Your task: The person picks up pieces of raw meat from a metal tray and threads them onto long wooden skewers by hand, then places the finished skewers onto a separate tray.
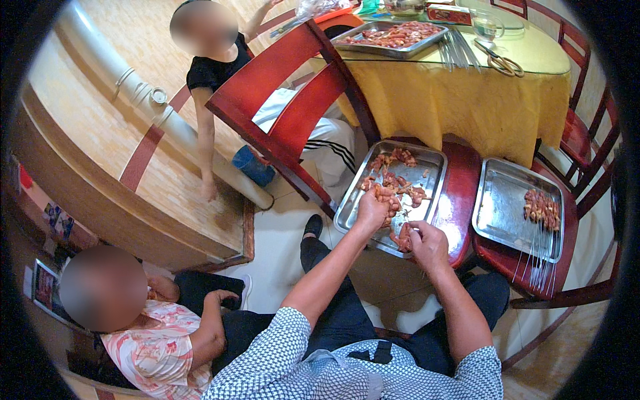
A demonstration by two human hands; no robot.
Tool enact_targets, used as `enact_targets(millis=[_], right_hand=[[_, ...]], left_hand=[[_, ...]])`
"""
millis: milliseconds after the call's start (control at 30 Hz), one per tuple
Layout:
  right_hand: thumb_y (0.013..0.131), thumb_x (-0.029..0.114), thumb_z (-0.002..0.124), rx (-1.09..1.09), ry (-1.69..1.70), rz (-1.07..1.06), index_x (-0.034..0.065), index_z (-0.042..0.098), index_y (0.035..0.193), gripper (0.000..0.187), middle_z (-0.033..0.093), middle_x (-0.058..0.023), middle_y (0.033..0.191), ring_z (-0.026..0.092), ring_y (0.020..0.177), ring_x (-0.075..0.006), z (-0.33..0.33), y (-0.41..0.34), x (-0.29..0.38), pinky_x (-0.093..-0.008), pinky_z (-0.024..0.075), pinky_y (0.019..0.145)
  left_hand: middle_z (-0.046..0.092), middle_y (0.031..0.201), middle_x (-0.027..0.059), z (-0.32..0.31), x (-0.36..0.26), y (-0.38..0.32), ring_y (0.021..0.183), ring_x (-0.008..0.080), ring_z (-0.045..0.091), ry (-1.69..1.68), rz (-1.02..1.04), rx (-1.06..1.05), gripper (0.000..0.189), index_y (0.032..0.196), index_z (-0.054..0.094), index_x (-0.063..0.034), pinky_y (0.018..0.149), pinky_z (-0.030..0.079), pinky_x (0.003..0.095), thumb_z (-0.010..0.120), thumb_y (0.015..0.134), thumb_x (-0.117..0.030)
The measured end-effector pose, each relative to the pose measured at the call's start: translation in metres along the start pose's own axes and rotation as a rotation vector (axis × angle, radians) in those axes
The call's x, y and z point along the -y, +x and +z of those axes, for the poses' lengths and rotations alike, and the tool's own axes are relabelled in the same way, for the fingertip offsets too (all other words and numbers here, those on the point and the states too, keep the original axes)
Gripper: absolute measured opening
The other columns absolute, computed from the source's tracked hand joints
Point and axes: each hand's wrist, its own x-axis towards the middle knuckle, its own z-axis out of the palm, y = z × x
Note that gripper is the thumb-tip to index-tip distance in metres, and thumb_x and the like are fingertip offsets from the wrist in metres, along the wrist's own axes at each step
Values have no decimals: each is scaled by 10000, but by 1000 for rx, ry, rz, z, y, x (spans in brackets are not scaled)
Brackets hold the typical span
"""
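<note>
A metal tray [437, 172] with pieces of raw meat [400, 182] rests on a red wooden chair in front of me. Over its near left part, my left hand [372, 207] is closed around a clump of meat pieces [390, 202]. My right hand [429, 242] is at the tray's near edge, its thumb and fingertips pinching a larger meat piece [402, 239]. On another chair to the right, a second metal tray [500, 200] holds meat threaded on metal skewers [541, 209], their bare ends sticking out over the near rim.
A round table with a yellow cloth [405, 95] bears a full meat tray [342, 45], loose skewers [457, 50], scissors [502, 65] and a glass mug [485, 27]. A red chair back [305, 110] stands at left. One person sits beyond it, another at lower left.
</note>
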Motion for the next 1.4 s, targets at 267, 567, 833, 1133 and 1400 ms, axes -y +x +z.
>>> enact_targets(millis=[267,567,833,1133,1400], right_hand=[[804,151,595,49,17,90,74,674,902,148,653,-172,772,648,717,-324,-5,1,6,-402,505,656],[801,146,599,34,20,108,70,675,921,161,652,-181,766,650,721,-323,-4,2,5,-396,506,659],[809,148,607,-10,68,114,61,671,934,166,651,-180,737,652,684,-306,-4,3,-1,-383,499,626],[815,159,601,-3,54,122,55,670,941,178,654,-176,740,658,682,-290,-2,3,-5,-373,504,622],[832,197,571,25,99,117,43,657,952,213,650,-176,743,655,688,-299,2,8,-7,-384,506,639]], left_hand=[[636,862,126,-7,5,5,675,163,620,14,-52,31,244,1005,486,-11,508,483,261,437,805,120],[644,840,118,-10,3,5,680,176,635,-33,-9,80,277,1004,483,-1,574,514,242,434,779,152],[617,770,75,2,0,5,594,145,575,-73,90,-4,253,982,468,-12,507,447,232,489,781,139],[639,782,64,-10,3,8,608,121,575,-32,-181,23,122,940,542,-68,516,444,231,500,924,-181],[468,1326,123,-25,-5,9,1098,287,539,-348,-53,226,724,1378,316,-159,884,456,421,274,872,-675]])
